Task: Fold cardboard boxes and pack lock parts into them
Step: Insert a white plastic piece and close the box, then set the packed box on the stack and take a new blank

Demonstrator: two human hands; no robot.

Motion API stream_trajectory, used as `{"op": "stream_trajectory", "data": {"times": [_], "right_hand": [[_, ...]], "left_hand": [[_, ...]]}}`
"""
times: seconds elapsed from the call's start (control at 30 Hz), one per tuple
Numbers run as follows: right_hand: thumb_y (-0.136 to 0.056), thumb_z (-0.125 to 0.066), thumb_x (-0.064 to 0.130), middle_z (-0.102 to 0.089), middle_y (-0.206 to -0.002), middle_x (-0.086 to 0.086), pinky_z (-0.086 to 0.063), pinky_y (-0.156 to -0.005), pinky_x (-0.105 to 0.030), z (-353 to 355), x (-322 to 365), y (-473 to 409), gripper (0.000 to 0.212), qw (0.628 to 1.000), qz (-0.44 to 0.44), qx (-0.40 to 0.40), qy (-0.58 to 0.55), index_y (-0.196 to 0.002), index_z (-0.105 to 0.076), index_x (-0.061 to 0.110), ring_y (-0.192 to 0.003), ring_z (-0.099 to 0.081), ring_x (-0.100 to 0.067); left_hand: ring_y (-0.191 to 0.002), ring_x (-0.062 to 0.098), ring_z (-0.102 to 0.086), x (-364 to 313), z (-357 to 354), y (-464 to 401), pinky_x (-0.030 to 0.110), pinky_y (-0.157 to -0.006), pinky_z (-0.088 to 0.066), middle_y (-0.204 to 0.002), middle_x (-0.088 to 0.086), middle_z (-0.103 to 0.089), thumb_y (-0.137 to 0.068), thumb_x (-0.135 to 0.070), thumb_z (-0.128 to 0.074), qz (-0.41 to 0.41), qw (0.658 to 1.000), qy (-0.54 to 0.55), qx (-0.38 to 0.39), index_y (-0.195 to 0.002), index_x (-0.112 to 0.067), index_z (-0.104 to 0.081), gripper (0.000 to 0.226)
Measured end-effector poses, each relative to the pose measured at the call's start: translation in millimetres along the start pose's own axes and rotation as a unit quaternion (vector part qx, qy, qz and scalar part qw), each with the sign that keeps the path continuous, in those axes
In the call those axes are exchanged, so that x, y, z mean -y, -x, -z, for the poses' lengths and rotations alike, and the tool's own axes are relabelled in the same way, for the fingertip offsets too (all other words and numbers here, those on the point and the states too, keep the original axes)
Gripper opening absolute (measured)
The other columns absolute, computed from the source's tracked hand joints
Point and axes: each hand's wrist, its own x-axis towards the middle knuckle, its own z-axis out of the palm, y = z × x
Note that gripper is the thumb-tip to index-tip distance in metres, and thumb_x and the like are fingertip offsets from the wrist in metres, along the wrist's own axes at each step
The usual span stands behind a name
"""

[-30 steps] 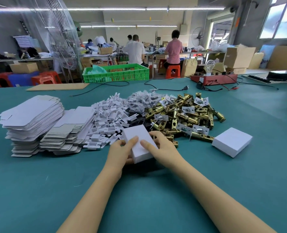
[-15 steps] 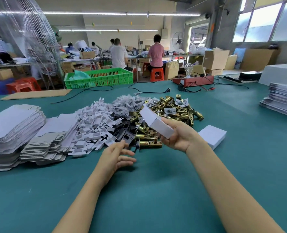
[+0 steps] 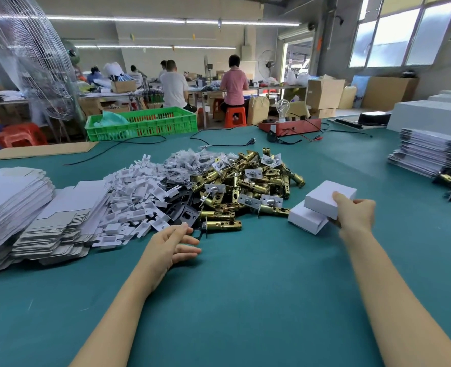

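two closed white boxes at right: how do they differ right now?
The upper white cardboard box is gripped by the right hand; the lower white cardboard box is touched by no hand. The upper box rests on the lower box, offset toward the far side; the lower box lies flat on the green table. Both are closed, plain white and look the same size.

Green table (image 3: 245, 300) bears flat box blanks (image 3: 12, 202), brass latches (image 3: 245, 186), white box (image 3: 307, 219)
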Motion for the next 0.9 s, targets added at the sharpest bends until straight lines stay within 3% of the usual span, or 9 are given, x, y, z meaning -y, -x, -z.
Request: {"op": "stream_trajectory", "data": {"times": [0.1, 0.2, 0.3, 0.37, 0.43, 0.53, 0.73, 0.8, 0.9], "right_hand": [[-0.082, -0.069, 0.024, -0.050, -0.109, -0.009, -0.054, -0.071, -0.040, 15.4, -2.7, -7.8, 0.040, 0.999, -0.021, -0.027, -0.023, -0.109, -0.046, 0.007, -0.088, -0.053, -0.026], [-0.080, -0.068, 0.020, -0.055, -0.110, -0.014, -0.051, -0.060, -0.038, 39.2, -8.1, -18.0, 0.042, 0.998, -0.026, -0.040, 0.033, -0.112, -0.047, 0.003, -0.089, -0.055, -0.030], [-0.080, -0.066, 0.018, -0.057, -0.116, -0.021, -0.055, -0.072, -0.045, 51.8, -12.0, -20.9, 0.045, 0.991, -0.037, -0.005, 0.130, -0.116, -0.045, -0.001, -0.094, -0.059, -0.034], [-0.082, -0.061, 0.022, -0.056, -0.112, -0.019, -0.054, -0.081, -0.048, 49.9, -11.2, -15.2, 0.050, 0.973, -0.014, 0.014, 0.231, -0.121, -0.042, -0.001, -0.097, -0.059, -0.037], [-0.088, -0.052, 0.026, -0.052, -0.104, -0.017, -0.046, -0.074, -0.038, 43.9, -9.2, -7.0, 0.047, 0.940, 0.024, 0.025, 0.339, -0.124, -0.038, -0.001, -0.093, -0.053, -0.035], [-0.097, -0.037, 0.033, -0.054, -0.118, -0.022, -0.035, -0.074, -0.036, 36.9, -10.4, -1.5, 0.047, 0.886, 0.048, 0.037, 0.460, -0.126, -0.038, -0.005, -0.106, -0.051, -0.037], [-0.099, -0.038, 0.043, -0.052, -0.127, -0.020, -0.037, -0.077, -0.036, 45.6, -8.2, -9.1, 0.058, 0.851, 0.069, 0.093, 0.512, -0.129, -0.040, -0.006, -0.110, -0.051, -0.035], [-0.099, -0.041, 0.042, -0.056, -0.120, -0.021, -0.038, -0.074, -0.034, 49.6, -7.1, -13.5, 0.054, 0.844, 0.086, 0.124, 0.514, -0.122, -0.046, -0.007, -0.098, -0.051, -0.032], [-0.098, -0.046, 0.038, -0.063, -0.088, -0.019, -0.036, -0.062, -0.034, 53.9, -6.2, -16.7, 0.044, 0.844, 0.097, 0.157, 0.503, -0.092, -0.053, -0.005, -0.076, -0.053, -0.028]], "left_hand": [[-0.077, 0.031, -0.074, 0.8, 0.8, -0.7, 0.026, -0.062, -0.059, -0.084, 0.016, -0.074, -0.087, -0.042, -0.058, 0.001, 1.000, -0.002, -0.002, -0.104, -0.001, -0.064, 0.045], [-0.077, 0.031, -0.074, 1.6, 1.6, -2.0, 0.026, -0.062, -0.059, -0.084, 0.016, -0.074, -0.097, -0.035, -0.054, 0.005, 1.000, -0.007, 0.000, -0.104, -0.001, -0.064, 0.036], [-0.077, 0.030, -0.074, 1.8, 1.0, -2.8, 0.026, -0.062, -0.059, -0.084, 0.016, -0.074, -0.097, -0.034, -0.053, 0.005, 1.000, -0.013, 0.001, -0.104, -0.001, -0.064, 0.035], [-0.077, 0.029, -0.074, 1.9, 1.1, -2.8, 0.025, -0.062, -0.059, -0.084, 0.015, -0.074, -0.097, -0.034, -0.053, 0.005, 1.000, -0.015, 0.001, -0.103, -0.001, -0.064, 0.035], [-0.077, 0.029, -0.074, 1.9, 1.4, -2.8, 0.025, -0.062, -0.059, -0.084, 0.015, -0.074, -0.097, -0.034, -0.053, 0.004, 1.000, -0.017, 0.001, -0.103, -0.002, -0.064, 0.035], [-0.077, 0.028, -0.074, 2.1, 1.1, -2.1, 0.024, -0.062, -0.059, -0.084, 0.014, -0.075, -0.097, -0.034, -0.054, 0.003, 1.000, -0.020, 0.002, -0.104, -0.001, -0.064, 0.035], [-0.078, 0.027, -0.074, 0.7, 0.1, 0.6, 0.024, -0.064, -0.059, -0.084, 0.013, -0.075, -0.093, -0.038, -0.056, 0.001, 1.000, -0.023, 0.005, -0.104, -0.002, -0.064, 0.039], [-0.077, 0.026, -0.074, 0.8, 0.1, 0.7, 0.024, -0.064, -0.059, -0.083, 0.013, -0.075, -0.095, -0.035, -0.055, 0.001, 1.000, -0.021, 0.002, -0.104, -0.001, -0.064, 0.036], [-0.077, 0.026, -0.074, 0.1, -0.2, 0.0, 0.024, -0.063, -0.059, -0.083, 0.013, -0.075, -0.096, -0.034, -0.055, 0.005, 1.000, -0.021, 0.001, -0.104, -0.001, -0.064, 0.035]]}}
